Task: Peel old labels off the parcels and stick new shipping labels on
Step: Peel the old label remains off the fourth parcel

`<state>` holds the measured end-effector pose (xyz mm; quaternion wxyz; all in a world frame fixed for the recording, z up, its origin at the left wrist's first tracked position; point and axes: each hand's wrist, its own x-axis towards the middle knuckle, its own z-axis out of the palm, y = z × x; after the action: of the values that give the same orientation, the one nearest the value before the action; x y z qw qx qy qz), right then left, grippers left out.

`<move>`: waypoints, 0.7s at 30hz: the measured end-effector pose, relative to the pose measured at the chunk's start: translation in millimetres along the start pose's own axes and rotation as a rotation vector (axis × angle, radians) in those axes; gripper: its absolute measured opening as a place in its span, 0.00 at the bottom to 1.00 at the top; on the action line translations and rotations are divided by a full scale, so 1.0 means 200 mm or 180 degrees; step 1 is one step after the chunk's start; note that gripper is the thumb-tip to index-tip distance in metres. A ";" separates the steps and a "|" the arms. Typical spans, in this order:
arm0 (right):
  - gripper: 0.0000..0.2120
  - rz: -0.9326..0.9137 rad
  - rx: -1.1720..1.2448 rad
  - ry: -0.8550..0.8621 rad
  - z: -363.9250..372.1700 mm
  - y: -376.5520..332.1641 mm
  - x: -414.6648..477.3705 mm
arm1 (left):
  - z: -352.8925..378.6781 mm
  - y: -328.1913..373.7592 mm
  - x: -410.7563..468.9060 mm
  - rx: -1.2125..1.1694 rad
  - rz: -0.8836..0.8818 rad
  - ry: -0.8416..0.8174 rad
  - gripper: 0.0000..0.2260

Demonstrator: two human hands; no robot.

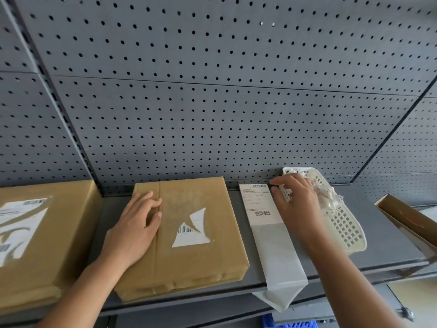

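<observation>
**Old label half gone; scraps going to the basket**

The left hand (pixel 139 221) lies flat, fingers straight, on the brown parcel (pixel 212 263) in the lower middle of the frame, holding it down on the grey shelf (pixel 390 240). On the parcel's top a torn remnant of the old label (pixel 191 235) is still stuck, one corner curling up. Dull glue marks above it show where the rest was.

The right hand (pixel 295 197) is at the near corner of the white basket (pixel 347 230), right of centre, which holds crumpled label scraps (pixel 328 195). Its fingers curl there, but I cannot tell whether they pinch a scrap, grip the basket's rim or hold nothing.

The step looks like peeling, still unfinished, with torn pieces being thrown away. A new label (pixel 259 204) waits on its backing strip (pixel 279 254) between parcel and basket, the strip's end hanging over the shelf edge.

Next, the right hand probably has to come back to the remnant, catch the lifted corner and pull low and slowly while the left keeps the parcel still. Only then can the new label go on.

A second parcel (pixel 59 233) at lower left still carries its torn label (pixel 21 223).
</observation>
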<state>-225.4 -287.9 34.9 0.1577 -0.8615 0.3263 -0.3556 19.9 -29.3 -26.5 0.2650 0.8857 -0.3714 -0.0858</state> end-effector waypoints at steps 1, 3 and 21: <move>0.06 -0.0055 0.0034 -0.0019 0.02 -0.02 0.00 | 0.00 0.00 0.00 -0.0005 -0.0010 -0.0003 0.19; 0.06 -0.0115 0.0099 -0.0086 0.06 -0.06 -0.01 | -0.01 0.01 0.00 0.0003 -0.0034 -0.0012 0.18; 0.09 -0.0195 0.0452 -0.1320 0.40 -0.45 -0.13 | -0.03 0.04 -0.03 -0.0052 -0.0104 -0.0021 0.16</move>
<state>-141.9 -200.6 11.3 0.2708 -0.9125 0.2347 -0.1975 12.5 -28.6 -17.7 0.2695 0.8892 -0.3570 -0.0960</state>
